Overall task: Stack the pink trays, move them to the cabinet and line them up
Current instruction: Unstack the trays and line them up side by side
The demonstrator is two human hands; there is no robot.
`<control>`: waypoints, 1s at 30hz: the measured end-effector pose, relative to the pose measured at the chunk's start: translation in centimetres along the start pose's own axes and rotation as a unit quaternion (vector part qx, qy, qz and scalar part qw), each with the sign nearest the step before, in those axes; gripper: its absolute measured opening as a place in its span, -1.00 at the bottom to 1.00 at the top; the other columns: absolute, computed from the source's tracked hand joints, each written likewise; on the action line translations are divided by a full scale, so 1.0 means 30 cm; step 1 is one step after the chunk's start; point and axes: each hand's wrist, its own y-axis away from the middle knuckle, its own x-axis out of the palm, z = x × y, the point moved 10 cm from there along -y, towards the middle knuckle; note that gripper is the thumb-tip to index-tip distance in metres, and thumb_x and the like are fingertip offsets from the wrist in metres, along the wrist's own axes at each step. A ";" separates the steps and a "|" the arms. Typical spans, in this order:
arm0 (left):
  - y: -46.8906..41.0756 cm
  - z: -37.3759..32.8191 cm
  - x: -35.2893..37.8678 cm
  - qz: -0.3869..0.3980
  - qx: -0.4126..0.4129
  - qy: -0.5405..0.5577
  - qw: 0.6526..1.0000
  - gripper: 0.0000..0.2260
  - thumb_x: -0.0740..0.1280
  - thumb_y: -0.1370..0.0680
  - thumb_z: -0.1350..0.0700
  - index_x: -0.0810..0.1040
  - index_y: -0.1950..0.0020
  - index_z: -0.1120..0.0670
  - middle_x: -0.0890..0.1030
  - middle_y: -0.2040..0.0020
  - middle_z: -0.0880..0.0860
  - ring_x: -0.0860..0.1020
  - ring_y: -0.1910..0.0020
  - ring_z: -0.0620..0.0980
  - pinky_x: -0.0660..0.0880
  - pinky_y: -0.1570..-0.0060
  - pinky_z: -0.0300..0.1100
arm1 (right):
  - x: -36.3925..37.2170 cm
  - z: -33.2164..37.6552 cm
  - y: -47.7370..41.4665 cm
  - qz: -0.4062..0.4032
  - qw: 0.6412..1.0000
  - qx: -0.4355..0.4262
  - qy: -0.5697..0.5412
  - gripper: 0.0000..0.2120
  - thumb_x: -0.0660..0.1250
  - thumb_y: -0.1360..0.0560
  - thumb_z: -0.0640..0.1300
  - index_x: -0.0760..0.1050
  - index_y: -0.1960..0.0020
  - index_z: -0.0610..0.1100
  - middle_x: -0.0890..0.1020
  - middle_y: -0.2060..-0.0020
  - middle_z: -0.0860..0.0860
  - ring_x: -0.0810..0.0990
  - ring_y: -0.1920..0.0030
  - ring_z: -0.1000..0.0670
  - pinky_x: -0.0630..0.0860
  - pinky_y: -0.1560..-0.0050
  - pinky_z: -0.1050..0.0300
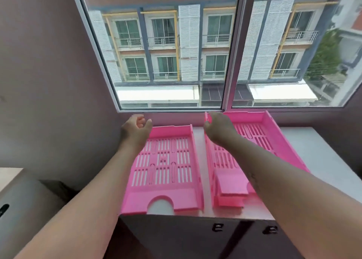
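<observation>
Two slotted pink plastic trays on white cabinet top (pixel 321 153) under window. Single tray (pixel 166 166) at 9 o'clock, flat; stacked pair (pixel 254 139) at 3 o'clock, apart by narrow gap, skewed. Left hand (pixel 137 130) open, holds nothing, at single tray's far corner. Right hand (pixel 219 129) half-curled over stack's far left corner; contact unclear. Moved already, prob.; unstacking, lining up left.

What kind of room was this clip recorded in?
Probably an upper-floor room in a home or small office: a large sliding window looks onto neighbouring balconies, and pink trays sit on a white-topped cabinet beneath it.
</observation>
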 end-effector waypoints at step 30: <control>0.408 -0.483 0.810 0.121 -0.009 -0.046 0.991 -0.82 0.32 -0.46 0.20 0.55 0.25 0.31 0.47 0.33 0.16 0.35 0.37 0.05 0.29 0.37 -0.13 | -0.512 -1.093 0.110 -0.005 0.989 0.149 0.010 -0.79 0.12 -0.61 -0.28 0.47 -0.18 -0.17 0.56 0.11 -0.11 0.50 0.24 -0.10 0.37 0.29 0.11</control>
